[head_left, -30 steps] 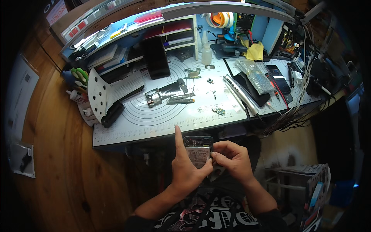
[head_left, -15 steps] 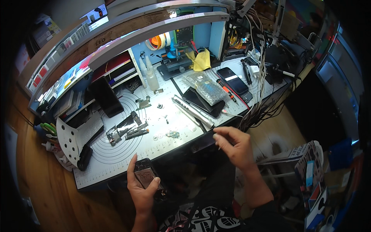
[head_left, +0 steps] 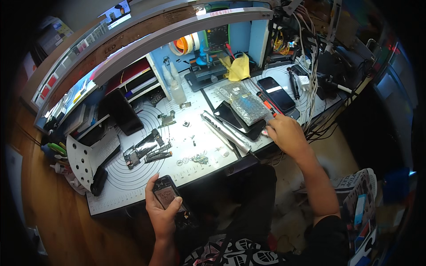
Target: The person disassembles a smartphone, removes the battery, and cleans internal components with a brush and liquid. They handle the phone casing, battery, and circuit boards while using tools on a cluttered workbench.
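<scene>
My left hand (head_left: 162,212) is closed around an opened black phone (head_left: 166,195) at the front edge of the bench, its inner parts exposed and my thumb across its side. Over on the right, my right hand (head_left: 288,135) has its fingers closed at the near end of a slim red-and-black screwdriver (head_left: 267,103), which lies beside a bubble-wrapped packet (head_left: 245,104). The fingertips partly hide that end. Under the packet rest dark phone panels (head_left: 231,116), and a phone (head_left: 276,94) lies just beyond the screwdriver.
A silver pen-like tool (head_left: 227,133) lies mid-mat. Phone parts (head_left: 148,148) and a small circuit board (head_left: 199,158) are spread on the white mat (head_left: 116,195). Bottles (head_left: 176,88) stand at the back, beneath a long lamp bar (head_left: 177,35). Cables (head_left: 313,66) hang at the right.
My right hand has moved right and away from me, from beside the silver tool to the screwdriver. My left hand still holds the opened phone. The whole view has shifted slightly.
</scene>
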`<state>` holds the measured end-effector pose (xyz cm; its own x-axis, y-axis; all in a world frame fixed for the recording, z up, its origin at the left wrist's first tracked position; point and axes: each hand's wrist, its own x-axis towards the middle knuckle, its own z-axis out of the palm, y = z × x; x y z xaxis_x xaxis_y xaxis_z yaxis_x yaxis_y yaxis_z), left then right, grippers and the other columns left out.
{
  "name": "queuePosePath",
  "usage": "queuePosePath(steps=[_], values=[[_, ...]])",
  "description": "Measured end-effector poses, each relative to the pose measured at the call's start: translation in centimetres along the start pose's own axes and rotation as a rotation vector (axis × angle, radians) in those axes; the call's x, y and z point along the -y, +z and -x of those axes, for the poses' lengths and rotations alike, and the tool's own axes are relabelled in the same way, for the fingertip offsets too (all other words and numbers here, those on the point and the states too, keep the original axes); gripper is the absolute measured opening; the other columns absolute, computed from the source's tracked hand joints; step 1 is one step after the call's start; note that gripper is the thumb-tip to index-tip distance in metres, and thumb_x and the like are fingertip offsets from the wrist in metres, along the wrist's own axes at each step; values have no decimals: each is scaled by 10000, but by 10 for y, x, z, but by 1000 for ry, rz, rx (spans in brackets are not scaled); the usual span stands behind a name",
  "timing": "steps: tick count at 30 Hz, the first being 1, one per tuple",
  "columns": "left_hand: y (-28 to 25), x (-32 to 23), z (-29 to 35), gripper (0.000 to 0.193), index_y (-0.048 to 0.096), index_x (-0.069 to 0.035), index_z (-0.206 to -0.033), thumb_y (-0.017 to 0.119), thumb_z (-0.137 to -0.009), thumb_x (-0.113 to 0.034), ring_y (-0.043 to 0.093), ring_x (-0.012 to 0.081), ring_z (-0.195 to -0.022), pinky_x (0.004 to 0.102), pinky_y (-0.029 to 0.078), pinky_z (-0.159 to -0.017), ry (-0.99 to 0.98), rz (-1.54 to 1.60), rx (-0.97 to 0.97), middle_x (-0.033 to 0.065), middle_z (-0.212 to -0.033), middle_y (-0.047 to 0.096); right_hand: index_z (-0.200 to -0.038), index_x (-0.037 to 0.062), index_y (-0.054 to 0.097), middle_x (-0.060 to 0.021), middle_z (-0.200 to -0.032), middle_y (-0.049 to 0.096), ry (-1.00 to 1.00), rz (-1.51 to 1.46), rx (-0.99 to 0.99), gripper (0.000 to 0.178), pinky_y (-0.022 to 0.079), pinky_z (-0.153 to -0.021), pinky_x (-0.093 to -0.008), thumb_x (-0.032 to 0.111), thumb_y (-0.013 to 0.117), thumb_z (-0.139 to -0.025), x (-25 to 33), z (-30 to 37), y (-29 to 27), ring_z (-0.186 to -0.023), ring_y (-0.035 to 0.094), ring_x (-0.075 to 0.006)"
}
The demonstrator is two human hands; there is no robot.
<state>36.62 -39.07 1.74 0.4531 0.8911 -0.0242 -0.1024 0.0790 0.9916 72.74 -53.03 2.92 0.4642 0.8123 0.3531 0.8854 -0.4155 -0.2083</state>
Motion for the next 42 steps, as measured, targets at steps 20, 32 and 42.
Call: queuePosePath(steps=[20,32,42], values=[[-23,2,23,739,459,-47,-1469,730,-795,92,644,116,-938,262,570,-830,3,56,10,76,-1115,637,-759,-65,693,-276,-766,684,-81,179,260,222,567,-766,-502,152,732,-732,-17,-43,4,-774,688,-464],[-44,-6,32,769,455,-46,-1481,711,-769,96,622,112,-984,263,533,-893,-28,81,-36,52,-1160,618,-788,-39,751,-228,-710,700,315,-12,515,215,574,-697,-384,146,786,-682,-34,-49,-38,-693,723,-314],[-46,1,22,719,468,-53,-1457,735,-802,75,653,122,-928,274,579,-827,-6,102,-12,75,-1098,643,-789,-37,679,-148,-691,655,267,-114,344,186,509,-622,-376,73,766,-667,-43,14,-61,-606,632,-246]])
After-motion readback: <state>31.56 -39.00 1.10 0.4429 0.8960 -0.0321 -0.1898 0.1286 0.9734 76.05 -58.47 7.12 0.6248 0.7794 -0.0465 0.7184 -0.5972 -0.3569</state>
